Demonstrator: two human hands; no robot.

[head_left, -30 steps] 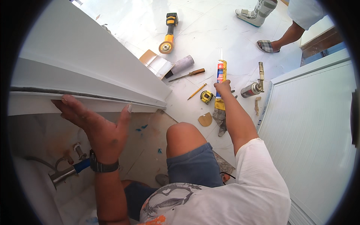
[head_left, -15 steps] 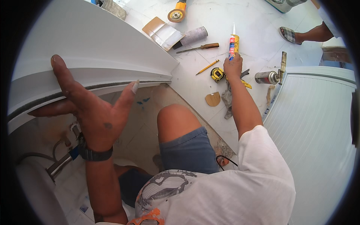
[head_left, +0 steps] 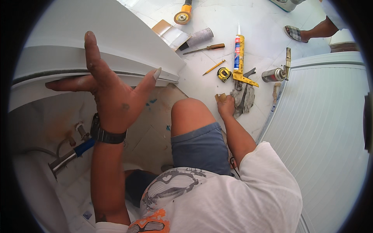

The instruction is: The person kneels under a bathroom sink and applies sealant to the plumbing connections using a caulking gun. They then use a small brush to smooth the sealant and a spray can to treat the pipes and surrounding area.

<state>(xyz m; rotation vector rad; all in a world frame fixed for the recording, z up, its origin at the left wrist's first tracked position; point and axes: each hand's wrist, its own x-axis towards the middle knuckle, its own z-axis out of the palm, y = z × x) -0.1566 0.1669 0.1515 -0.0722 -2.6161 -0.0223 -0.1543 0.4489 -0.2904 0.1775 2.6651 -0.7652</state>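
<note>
With fingers spread, my left hand [head_left: 118, 101] is against the white panel [head_left: 112, 42], beside the dark strip along its edge; a black watch [head_left: 110, 135] circles the wrist. My right hand [head_left: 226, 106] is down at the floor, its fingers closed on a small piece of brown cardboard [head_left: 220, 97]. Just right of that hand lies a crumpled grey cloth [head_left: 248, 101]. Beyond it rests a yellow caulking gun [head_left: 241, 54] loaded with a sealant tube [head_left: 236, 52]. A yellow tape measure [head_left: 224, 74] and a pencil [head_left: 213, 67] lie to the gun's left.
A screwdriver [head_left: 204, 49], a spray can [head_left: 200, 37] and an angle grinder [head_left: 182, 16] lie farther off. At right, a torch canister [head_left: 272, 75] is near a ribbed white panel [head_left: 322, 128]. Another person's slippered foot [head_left: 295, 33] is at the far right.
My right hand has left the caulking gun, come nearer and taken hold of the cardboard piece. The left hand has shifted right along the panel, still spread.
</note>
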